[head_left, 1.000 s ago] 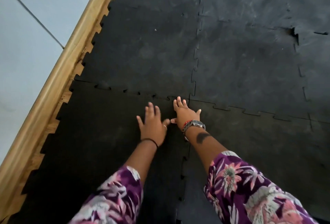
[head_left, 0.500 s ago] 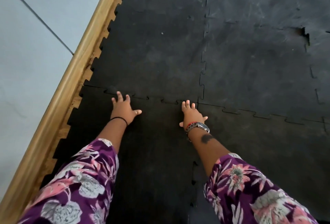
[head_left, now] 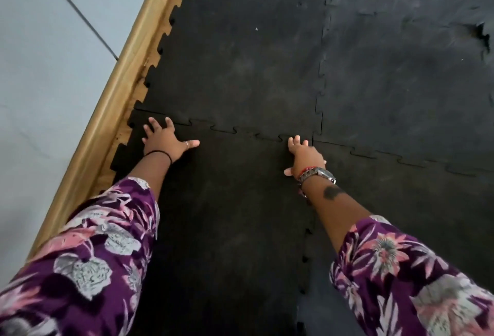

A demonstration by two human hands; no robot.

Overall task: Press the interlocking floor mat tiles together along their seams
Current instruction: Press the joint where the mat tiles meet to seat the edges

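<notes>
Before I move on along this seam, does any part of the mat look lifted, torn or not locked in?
Yes. At the far right, the black interlocking floor mat tiles show a ragged open gap where the teeth have not meshed. The seam between the left hand and right hand looks closed.

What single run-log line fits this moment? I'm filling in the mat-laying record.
left hand: flat by wooden edge | right hand: flat near four-tile corner | seam: between hands | stage: pressing
</notes>
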